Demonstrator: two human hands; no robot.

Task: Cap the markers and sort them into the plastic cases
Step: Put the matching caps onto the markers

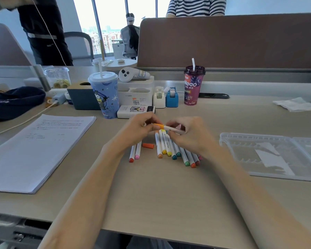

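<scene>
Marker row [162, 147]: on the tabletop [160, 194], coloured ends nearest.
Loose cap [148, 145]: orange, in the row's left gap.
Left hand [139, 127]: pinches the held cap [158, 125] above the row's far end.
Right hand [188, 136]: grips the white marker [172, 129] meeting that cap.
Risk: a crooked push leaves the cap unseated.
Plastic case [269, 155]: open, right of the row.
Paper stack [39, 150]: left of the row.
Blue cup [104, 94], brown partition [223, 42]: beyond the row.
</scene>
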